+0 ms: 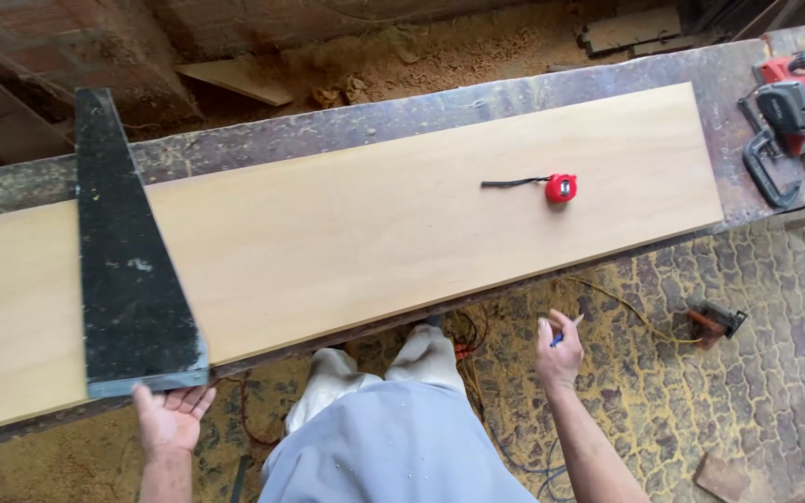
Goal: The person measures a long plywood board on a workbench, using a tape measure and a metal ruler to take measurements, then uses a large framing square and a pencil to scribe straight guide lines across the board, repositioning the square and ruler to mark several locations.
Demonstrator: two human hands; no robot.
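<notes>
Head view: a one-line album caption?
Left hand steadies black triangular square on pale wooden board; right hand holds pencil.

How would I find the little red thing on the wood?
Look at the long pale wooden board lying across the dark workbench. Toward its right half sits a small round red tape measure with a thin black strap trailing left. It is the only small red thing on the board; the black square is big, flat and far left.

The person wears a plain light grey shirt flecked with pale specks and cream-coloured trousers; both forearms are bare, with no watch, glove or sleeve showing.
</notes>
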